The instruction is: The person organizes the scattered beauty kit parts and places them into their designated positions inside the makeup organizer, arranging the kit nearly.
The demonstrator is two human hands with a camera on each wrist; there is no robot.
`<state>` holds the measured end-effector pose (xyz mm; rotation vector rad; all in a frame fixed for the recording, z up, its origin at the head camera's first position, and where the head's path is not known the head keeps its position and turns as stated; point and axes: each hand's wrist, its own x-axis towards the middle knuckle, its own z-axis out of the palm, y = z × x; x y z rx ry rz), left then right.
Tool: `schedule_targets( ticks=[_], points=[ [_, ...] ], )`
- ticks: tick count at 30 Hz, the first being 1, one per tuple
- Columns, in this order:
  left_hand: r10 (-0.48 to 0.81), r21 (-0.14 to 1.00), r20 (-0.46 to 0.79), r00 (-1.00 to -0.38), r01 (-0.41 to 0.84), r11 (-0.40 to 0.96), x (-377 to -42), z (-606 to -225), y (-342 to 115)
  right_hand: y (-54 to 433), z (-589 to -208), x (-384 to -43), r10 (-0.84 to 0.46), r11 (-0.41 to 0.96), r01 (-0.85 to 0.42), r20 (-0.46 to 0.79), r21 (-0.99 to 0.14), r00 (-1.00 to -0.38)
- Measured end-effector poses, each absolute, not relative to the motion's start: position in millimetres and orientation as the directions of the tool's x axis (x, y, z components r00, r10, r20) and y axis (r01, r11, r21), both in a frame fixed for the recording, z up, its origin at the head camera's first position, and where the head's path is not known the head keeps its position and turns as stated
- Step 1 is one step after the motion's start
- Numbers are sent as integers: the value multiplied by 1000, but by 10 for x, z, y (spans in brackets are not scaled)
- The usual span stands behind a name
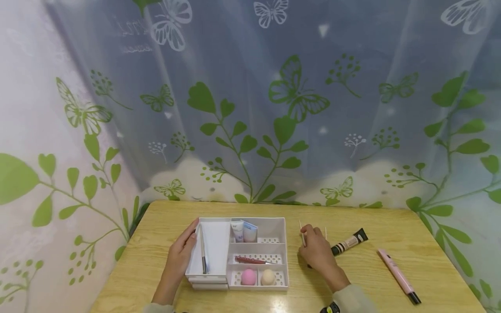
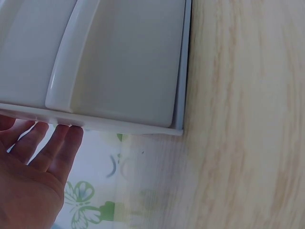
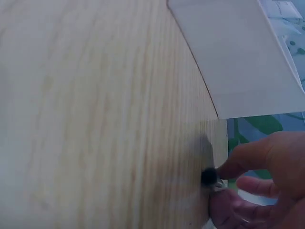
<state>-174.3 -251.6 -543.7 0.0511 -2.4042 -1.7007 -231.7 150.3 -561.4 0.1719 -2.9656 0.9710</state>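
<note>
My left hand [image 1: 181, 248] rests along the left side of a white desktop organizer [image 1: 256, 244]. In the left wrist view its fairly straight fingers [image 2: 45, 148] touch the organizer's edge beside the drawer fronts [image 2: 128, 62]. To the right of the organizer, my right hand [image 1: 318, 252] is low over the table and pinches a slim makeup brush [image 1: 301, 230]. The brush's black end [image 3: 208, 177] shows at the fingertips in the right wrist view; the hand hides its middle. Another thin pale stick [image 1: 325, 233] pokes out beyond that hand.
A brush [image 1: 203, 252] lies on the organizer's left top. Its compartments hold small tubes [image 1: 249, 232], a reddish slim tool [image 1: 250, 260], a pink sponge [image 1: 248, 277] and a beige sponge [image 1: 268, 277]. Right of my right hand lie a black-and-beige tube [image 1: 349, 242] and a pink tube [image 1: 398, 274].
</note>
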Motion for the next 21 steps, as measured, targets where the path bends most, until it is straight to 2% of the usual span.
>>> schedule_targets(
  ticks=[8, 13, 16, 21],
  points=[
    [-132, 942, 130, -983, 81, 327, -1762, -5451, -2536, 1448, -5569, -2320, -96, 843, -107, 47, -527, -994],
    [-131, 943, 130, -983, 82, 324, -1763, -5443, -2540, 1455, -5650, -2330, -111, 846, -154, 113, -510, -987],
    [-128, 941, 136, -982, 88, 327, -1764, -5450, -2541, 1470, -5655, -2330, -121, 820, -162, 111, -549, -986],
    [-132, 939, 136, -982, 85, 334, -1760, -5460, -2548, 1501, -5542, -2338, -119, 713, -76, -13, -697, -993]
  ],
)
